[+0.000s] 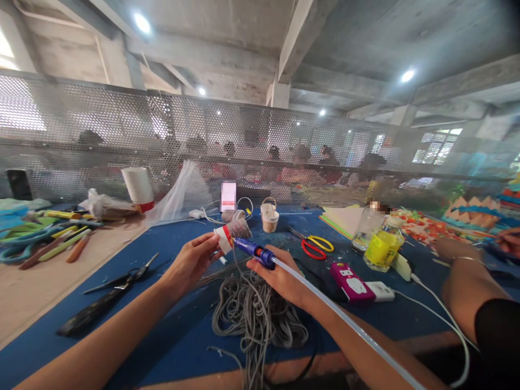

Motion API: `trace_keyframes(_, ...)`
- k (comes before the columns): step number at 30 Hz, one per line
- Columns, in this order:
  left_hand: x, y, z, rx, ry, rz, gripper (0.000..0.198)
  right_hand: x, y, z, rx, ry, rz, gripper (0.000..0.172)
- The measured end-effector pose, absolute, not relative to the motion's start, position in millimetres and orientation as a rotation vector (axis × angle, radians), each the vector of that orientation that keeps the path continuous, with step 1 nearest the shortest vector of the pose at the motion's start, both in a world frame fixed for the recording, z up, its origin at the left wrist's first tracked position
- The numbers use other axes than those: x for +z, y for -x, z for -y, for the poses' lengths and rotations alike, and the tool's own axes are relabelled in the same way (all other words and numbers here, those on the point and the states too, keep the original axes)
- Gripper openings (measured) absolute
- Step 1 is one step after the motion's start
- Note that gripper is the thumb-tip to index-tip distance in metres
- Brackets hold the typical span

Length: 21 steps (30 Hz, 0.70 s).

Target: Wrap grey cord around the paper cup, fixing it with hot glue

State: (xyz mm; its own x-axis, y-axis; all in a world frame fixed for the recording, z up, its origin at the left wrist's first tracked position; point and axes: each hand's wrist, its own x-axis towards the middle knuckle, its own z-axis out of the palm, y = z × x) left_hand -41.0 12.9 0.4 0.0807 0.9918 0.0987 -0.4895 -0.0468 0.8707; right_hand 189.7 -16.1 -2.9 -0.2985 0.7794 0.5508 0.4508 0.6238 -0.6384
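Observation:
My left hand (194,259) pinches a small white paper cup (223,241) with a red band, tilted on its side. In my right hand (282,276) is a blue glue gun (254,250), its nozzle at the cup's red edge; a long clear glue stick (337,311) runs out of its back. Grey cord (260,314) lies heaped on the blue table mat below both hands, and one strand rises toward the cup. Just behind the cup is a roll of grey twine (240,227). Farther back stands a small cup with a handle (268,218).
Black scissors (122,281) lie on the left, red-and-yellow scissors (314,246) on the right. A purple box (351,283), a bottle of yellow liquid (382,249) and a white cable (434,309) are near my right arm. Another person's arm (463,281) reaches in at right. A perforated screen (182,124) stands behind.

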Motion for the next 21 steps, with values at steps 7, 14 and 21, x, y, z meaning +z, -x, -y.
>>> trace_keyframes(7,3.6,39.0,-10.0,1.367,-0.963,-0.72,0.017,-4.7,-190.5,14.9,0.458,0.943,1.953,0.032)
trace_keyframes(14,1.4,40.5,-11.1,1.363,-0.944,-0.715,0.019,-3.5,-189.8,15.9,0.457,0.935,1.948,0.032)
trace_keyframes(21,1.2,40.4,-11.6,1.365,-0.946,-0.723,0.016,-2.8,-190.3,16.0,0.446,0.925,1.954,0.03)
